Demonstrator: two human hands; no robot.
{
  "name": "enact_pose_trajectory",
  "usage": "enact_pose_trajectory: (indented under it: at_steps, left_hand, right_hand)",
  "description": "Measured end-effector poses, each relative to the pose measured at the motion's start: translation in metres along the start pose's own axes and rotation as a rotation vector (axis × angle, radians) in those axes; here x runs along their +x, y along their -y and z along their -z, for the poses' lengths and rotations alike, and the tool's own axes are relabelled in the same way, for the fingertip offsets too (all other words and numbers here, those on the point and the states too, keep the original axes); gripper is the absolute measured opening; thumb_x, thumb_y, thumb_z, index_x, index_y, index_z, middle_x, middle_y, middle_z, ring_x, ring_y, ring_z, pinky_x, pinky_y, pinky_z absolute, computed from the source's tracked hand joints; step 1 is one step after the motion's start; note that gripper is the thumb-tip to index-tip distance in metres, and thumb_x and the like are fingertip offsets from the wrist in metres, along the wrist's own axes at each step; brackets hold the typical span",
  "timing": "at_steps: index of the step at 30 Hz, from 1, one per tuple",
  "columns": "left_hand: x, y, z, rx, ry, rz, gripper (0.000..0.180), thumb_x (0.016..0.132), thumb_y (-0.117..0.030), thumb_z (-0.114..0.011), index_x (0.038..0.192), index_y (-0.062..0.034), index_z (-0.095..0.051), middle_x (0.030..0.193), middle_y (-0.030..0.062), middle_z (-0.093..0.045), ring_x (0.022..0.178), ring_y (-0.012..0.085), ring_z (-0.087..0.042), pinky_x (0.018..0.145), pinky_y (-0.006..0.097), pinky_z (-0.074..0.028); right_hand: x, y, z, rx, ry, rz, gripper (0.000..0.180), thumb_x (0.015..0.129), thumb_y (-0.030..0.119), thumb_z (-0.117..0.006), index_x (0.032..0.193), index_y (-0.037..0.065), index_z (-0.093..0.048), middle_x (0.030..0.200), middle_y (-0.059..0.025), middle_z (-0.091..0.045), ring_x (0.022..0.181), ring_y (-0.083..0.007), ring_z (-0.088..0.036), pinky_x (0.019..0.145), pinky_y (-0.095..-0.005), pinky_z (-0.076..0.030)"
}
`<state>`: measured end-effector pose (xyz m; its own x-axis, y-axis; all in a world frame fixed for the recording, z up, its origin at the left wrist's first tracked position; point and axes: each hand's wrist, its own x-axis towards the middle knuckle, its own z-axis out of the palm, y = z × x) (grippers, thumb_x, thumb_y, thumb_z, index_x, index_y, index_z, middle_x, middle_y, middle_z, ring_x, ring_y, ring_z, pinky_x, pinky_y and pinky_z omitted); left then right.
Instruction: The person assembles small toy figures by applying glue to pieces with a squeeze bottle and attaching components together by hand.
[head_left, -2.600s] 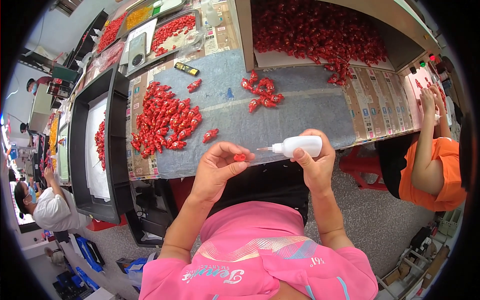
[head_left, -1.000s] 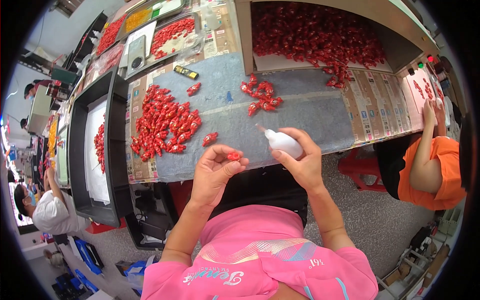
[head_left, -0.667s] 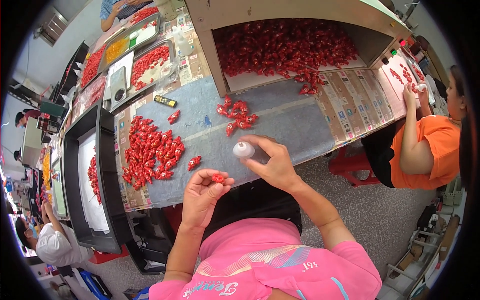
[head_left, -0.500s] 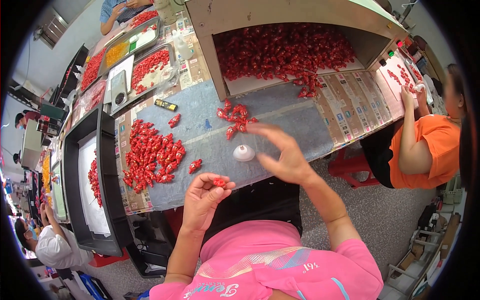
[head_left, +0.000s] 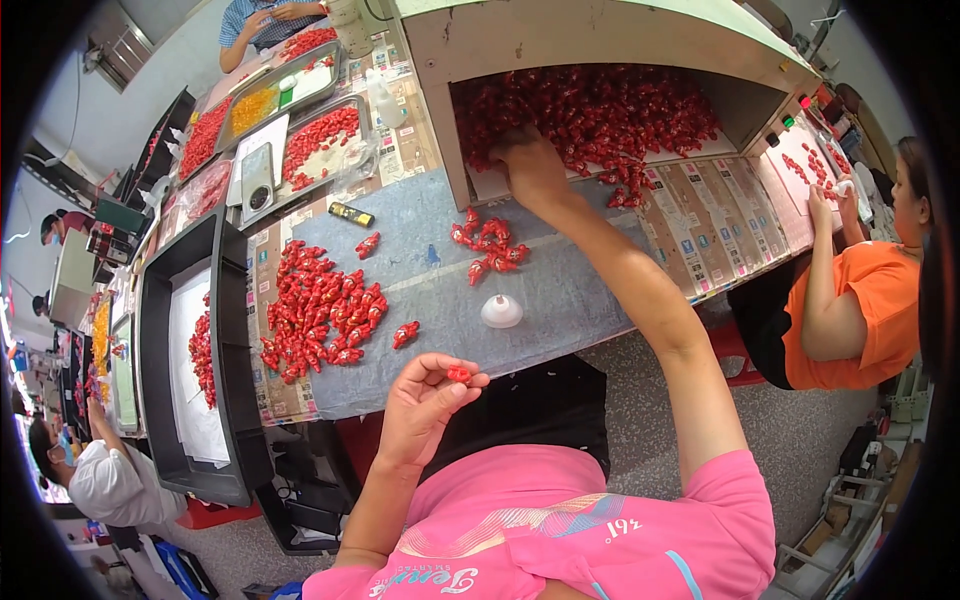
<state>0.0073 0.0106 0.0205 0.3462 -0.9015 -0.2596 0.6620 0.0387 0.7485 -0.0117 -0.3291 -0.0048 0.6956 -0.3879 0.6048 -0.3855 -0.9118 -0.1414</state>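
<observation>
Close to my body, my left hand (head_left: 422, 400) pinches a small red figurine piece (head_left: 459, 374) between thumb and fingers. My right hand (head_left: 530, 168) reaches through the open front of a box (head_left: 600, 30) and touches the heap of red pieces (head_left: 610, 110) inside; its fingertips are hidden among them. Below the box lies a small cluster of red pieces (head_left: 492, 243) on the grey mat (head_left: 420, 215). A white dome-shaped nozzle cup (head_left: 501, 311) stands between that cluster and my left hand. To the left spreads a larger pile of red pieces (head_left: 322, 308).
A black crate (head_left: 225, 360) with white paper and red pieces sits at the left. Beyond it are metal trays (head_left: 325, 137), a phone (head_left: 258, 178), a small black-and-yellow tube (head_left: 351, 214) and a white bottle (head_left: 384, 98). A co-worker in orange (head_left: 850, 310) sits at the right.
My right hand has moved from above the white cup, forward into the box. My left hand keeps its red piece. The whole view has shifted slightly.
</observation>
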Motion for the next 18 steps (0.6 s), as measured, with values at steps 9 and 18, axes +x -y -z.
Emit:
enact_pose_trajectory:
  at_steps: [9, 18]
  left_hand:
    - [-0.001, -0.002, 0.004, 0.005, -0.003, 0.008, 0.022, 0.082, 0.004, -0.062, 0.103, -0.0020, -0.055, 0.103, 0.0128, -0.062, 0.092, 0.0238, -0.064, 0.078, 0.032, -0.056]
    - [0.006, 0.010, 0.000, -0.003, 0.010, -0.043, 0.023, 0.078, 0.008, -0.065, 0.097, -0.0024, -0.057, 0.103, 0.0102, -0.061, 0.093, 0.0181, -0.062, 0.083, 0.029, -0.052]
  right_hand:
    - [-0.018, 0.019, 0.037, 0.233, -0.077, -0.049, 0.008, 0.076, 0.006, -0.060, 0.083, 0.004, -0.063, 0.086, -0.0103, -0.063, 0.085, -0.0274, -0.060, 0.073, -0.0380, -0.049]
    - [-0.126, 0.105, 0.128, 1.263, 0.242, -0.645, 0.010, 0.083, 0.003, -0.065, 0.092, -0.001, -0.065, 0.082, -0.0059, -0.064, 0.072, -0.0094, -0.060, 0.065, -0.0227, -0.049]
